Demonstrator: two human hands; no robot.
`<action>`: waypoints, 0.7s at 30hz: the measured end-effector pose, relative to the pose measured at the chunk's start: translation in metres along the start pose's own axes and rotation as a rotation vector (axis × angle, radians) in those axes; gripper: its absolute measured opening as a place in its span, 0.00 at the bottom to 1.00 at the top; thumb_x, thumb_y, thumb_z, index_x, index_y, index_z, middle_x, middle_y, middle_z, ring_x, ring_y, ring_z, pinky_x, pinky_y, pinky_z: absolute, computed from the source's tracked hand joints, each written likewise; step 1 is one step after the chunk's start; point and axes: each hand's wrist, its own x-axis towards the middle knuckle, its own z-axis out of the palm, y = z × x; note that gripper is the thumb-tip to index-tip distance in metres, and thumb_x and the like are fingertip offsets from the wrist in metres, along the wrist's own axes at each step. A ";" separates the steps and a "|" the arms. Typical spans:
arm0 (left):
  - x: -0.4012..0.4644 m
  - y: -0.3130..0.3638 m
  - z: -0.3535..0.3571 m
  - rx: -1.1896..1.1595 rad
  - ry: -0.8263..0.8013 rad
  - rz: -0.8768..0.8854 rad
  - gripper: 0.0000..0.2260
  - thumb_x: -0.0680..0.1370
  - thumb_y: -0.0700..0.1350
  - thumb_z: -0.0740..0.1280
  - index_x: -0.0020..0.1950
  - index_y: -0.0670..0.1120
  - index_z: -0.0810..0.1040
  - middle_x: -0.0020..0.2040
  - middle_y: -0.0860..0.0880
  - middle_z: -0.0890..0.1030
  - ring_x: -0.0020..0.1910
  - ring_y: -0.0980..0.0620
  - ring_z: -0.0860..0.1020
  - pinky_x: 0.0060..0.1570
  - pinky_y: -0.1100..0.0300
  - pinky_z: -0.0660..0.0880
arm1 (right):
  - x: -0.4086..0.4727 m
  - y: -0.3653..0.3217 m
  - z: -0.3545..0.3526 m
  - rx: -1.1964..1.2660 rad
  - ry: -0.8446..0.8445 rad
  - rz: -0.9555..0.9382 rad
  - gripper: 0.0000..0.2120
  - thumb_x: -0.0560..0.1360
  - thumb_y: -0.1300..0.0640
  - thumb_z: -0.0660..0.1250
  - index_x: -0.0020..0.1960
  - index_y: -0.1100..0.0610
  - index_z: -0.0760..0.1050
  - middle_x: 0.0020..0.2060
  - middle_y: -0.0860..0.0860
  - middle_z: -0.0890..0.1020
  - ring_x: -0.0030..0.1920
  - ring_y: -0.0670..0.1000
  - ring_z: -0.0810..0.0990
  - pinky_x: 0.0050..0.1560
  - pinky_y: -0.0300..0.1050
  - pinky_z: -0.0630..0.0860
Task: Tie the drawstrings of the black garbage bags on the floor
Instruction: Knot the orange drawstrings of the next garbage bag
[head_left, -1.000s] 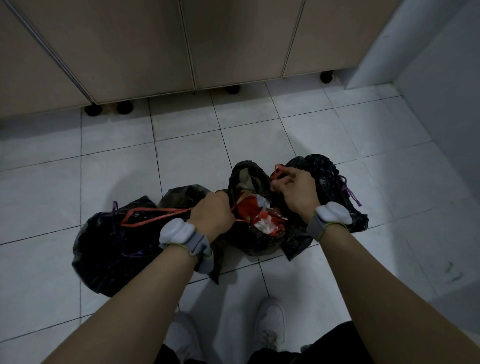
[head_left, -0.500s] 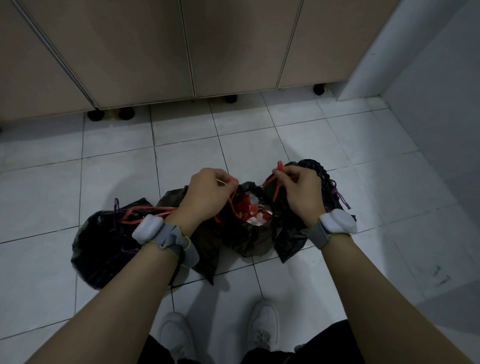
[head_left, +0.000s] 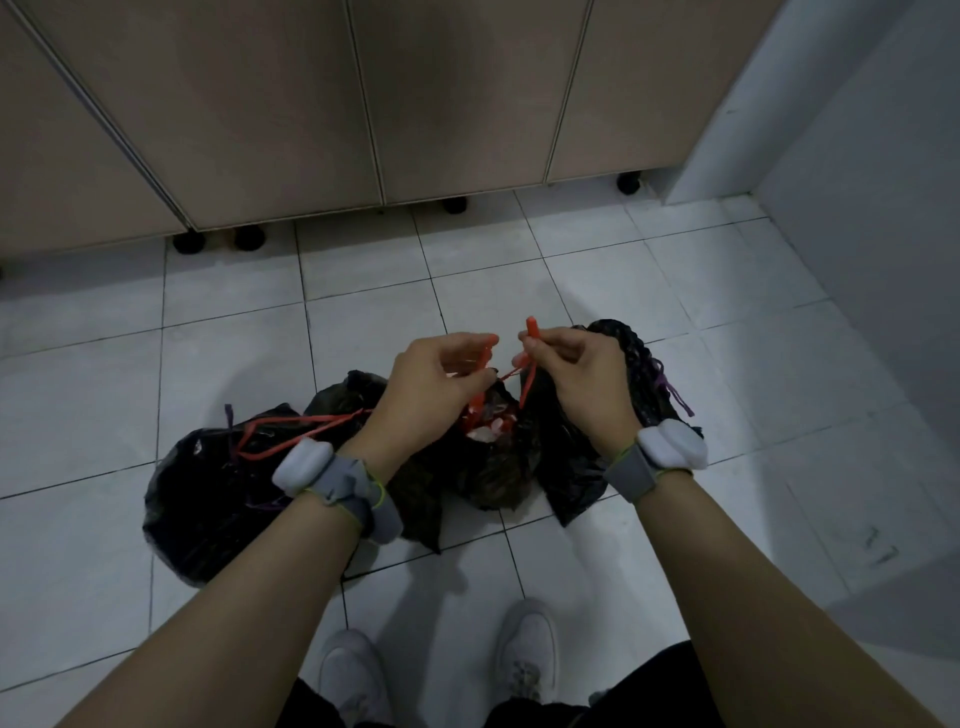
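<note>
left fingers (head_left: 480, 343): pinching one orange drawstring (head_left: 529, 387) end
right fingers (head_left: 545, 340): pinching the other end, tip sticking up above the thumb
hands: left hand (head_left: 431, 389) and right hand (head_left: 587, 379) higher and closer together than 0.5 s ago, strings now drawn up over the bag mouth
middle bag (head_left: 493, 467): mouth part open, red and white rubbish inside
bags: 3 black, on the floor (head_left: 208, 353) in a row, touching
left bag (head_left: 208, 493): orange loop lying loose on top
right bag (head_left: 634, 364): purple string, closed; contents hidden
wrists: 2 grey bands
shoes (head_left: 524, 649): 2 white, just behind bags
</note>
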 end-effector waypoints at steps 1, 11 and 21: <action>0.001 -0.003 0.004 0.049 0.004 0.013 0.21 0.77 0.43 0.75 0.69 0.53 0.81 0.58 0.54 0.85 0.56 0.61 0.82 0.58 0.74 0.74 | 0.000 0.002 0.002 0.027 -0.012 0.029 0.09 0.77 0.58 0.72 0.55 0.61 0.84 0.39 0.54 0.88 0.44 0.52 0.88 0.57 0.56 0.82; 0.011 -0.026 0.036 0.129 0.088 0.050 0.34 0.74 0.45 0.78 0.78 0.54 0.69 0.51 0.57 0.84 0.41 0.65 0.82 0.38 0.81 0.72 | 0.001 0.009 0.024 0.052 -0.079 0.023 0.10 0.72 0.54 0.77 0.45 0.58 0.79 0.35 0.52 0.88 0.37 0.53 0.88 0.34 0.45 0.83; 0.020 -0.029 0.033 0.151 0.224 0.029 0.20 0.76 0.42 0.76 0.67 0.50 0.79 0.44 0.53 0.85 0.44 0.57 0.83 0.47 0.70 0.74 | 0.013 0.014 0.018 0.016 -0.020 -0.023 0.09 0.74 0.50 0.72 0.49 0.54 0.83 0.45 0.51 0.88 0.45 0.53 0.87 0.55 0.54 0.83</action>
